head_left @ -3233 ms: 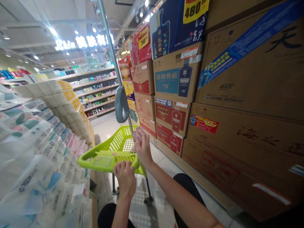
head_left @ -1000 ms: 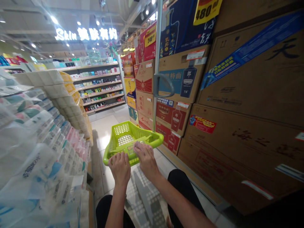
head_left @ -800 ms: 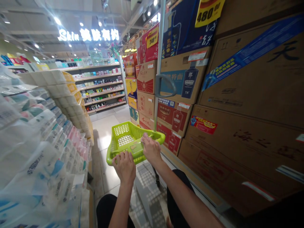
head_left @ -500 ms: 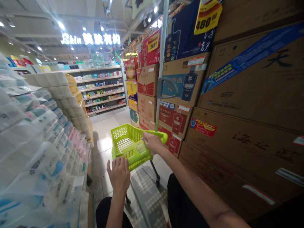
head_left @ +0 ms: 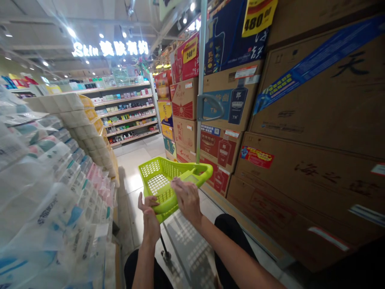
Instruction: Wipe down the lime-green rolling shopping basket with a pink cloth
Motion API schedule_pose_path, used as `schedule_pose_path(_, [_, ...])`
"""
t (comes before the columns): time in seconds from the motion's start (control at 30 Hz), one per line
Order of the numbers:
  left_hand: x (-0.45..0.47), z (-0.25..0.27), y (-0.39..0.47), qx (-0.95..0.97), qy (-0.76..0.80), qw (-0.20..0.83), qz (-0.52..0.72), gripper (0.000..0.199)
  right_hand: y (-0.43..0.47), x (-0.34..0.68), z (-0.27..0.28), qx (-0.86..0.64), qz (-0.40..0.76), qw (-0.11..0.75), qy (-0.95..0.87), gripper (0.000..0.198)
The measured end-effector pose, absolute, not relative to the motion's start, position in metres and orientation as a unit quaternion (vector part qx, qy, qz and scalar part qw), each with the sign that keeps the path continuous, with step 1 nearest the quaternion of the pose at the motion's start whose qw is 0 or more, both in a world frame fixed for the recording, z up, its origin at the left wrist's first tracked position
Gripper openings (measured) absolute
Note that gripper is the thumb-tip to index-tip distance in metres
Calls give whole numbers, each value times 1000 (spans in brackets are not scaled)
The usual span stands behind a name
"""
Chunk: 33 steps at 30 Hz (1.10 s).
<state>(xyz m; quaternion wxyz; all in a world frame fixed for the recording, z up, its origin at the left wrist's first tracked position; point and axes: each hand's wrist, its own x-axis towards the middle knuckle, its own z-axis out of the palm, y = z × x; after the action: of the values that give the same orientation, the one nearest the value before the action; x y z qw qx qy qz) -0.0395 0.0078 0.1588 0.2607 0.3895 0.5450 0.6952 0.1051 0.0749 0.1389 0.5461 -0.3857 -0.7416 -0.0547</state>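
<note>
A lime-green plastic shopping cart (head_left: pixel 152 166) stands in front of me, its basket showing no goods inside. My left hand (head_left: pixel 151 214) is at the near left corner, fingers curled over the cart's handle (head_left: pixel 167 206) and one digit sticking up. On the middle of that same handle, my right hand (head_left: pixel 187 197) is closed with its fingers bent; part of the grip is hidden under the hand. A grey upright pole (head_left: pixel 202 52) with a loop-shaped bracket (head_left: pixel 213 107) rises behind the right end of the handle.
Stacked cartons (head_left: pixel 300 160) line the right side, with yellow price signs (head_left: pixel 259 18) above. Plastic-wrapped tissue packs (head_left: pixel 60 192) slope along the left. Ahead, the tiled aisle (head_left: pixel 130 160) leads to shelves of small goods (head_left: pixel 129 108) under a lit sign.
My right hand has slid left and nearer along the handle, from its right part to the middle. My left fingers have curled over the handle. The cart has shifted slightly left in view.
</note>
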Motion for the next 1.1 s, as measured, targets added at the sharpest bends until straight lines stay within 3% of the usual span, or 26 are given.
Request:
schedule_pose_path(0.13, [-25,150,9,456,496,277,685,81,83,103,127,-472,-66,695,-538,29])
schedule_pose_path(0.4, [-17,141,4,480,492,310,656,78,55,102,107,-333,-71,612,-714,40])
schedule_pose_path(0.57, [-16,122,6,482,507,253,669,74,82,126,122,-492,-45,657,-570,35])
schedule_pose_path(0.63, [-11,111,6,484,501,215,685,71,66,116,123,-469,-40,623,-624,36])
schedule_pose_path(0.77, [-2,98,2,495,530,109,680,45,45,119,125,-302,-26,512,-803,47])
schedule_pose_path(0.83, [-3,100,-2,532,565,60,628,34,61,135,134,-331,-15,485,-809,45])
schedule_pose_path(0.97, [-7,112,-3,598,576,44,555,15,103,152,159,-552,6,419,-721,33])
schedule_pose_path(1.03, [-7,117,-1,597,577,46,555,14,102,146,168,-517,-6,360,-776,29])
schedule_pose_path(1.1, [-5,120,0,584,579,41,568,16,93,139,173,-389,-25,296,-872,26])
